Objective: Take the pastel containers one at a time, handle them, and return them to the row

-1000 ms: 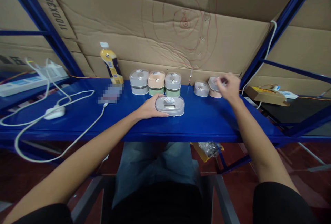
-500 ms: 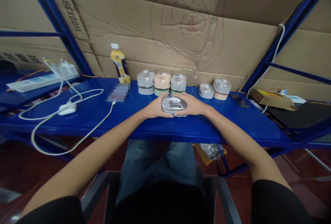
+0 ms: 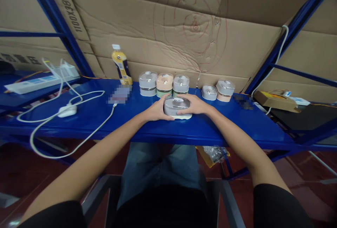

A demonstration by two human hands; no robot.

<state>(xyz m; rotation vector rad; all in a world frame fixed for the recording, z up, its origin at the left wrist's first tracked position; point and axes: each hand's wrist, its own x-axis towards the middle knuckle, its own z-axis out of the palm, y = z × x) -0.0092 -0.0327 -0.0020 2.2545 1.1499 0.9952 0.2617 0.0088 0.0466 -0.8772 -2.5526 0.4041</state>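
Between my two hands is a grey lidded box [image 3: 173, 110] with rounded corners, a clear glossy top and a pale label. It sits low over the front middle of the blue table, its front side and white lower edge facing me. My left hand [image 3: 157, 110] wraps its left end, thumb along the lower front. My right hand [image 3: 196, 104] grips the right end, its thumb across the front. Just behind stand similar boxes stacked in twos: a grey pair [image 3: 148, 83], a peach box on a green one [image 3: 164, 84], and a grey box on a green one [image 3: 181, 83].
Right of these are a low grey box [image 3: 209, 92] and a grey-on-peach stack [image 3: 225, 90]. A yellow drink bottle [image 3: 121, 65] and a blurred-out phone [image 3: 119, 94] with a white cable [image 3: 105, 119] lie left. A cardboard wall [image 3: 118, 20] closes the back; blue posts [image 3: 65, 41] frame the table [image 3: 147, 129].
The grey box has tilted so its front side shows more and its top less. My right thumb has shifted up onto its front. Both hands keep hold of it.
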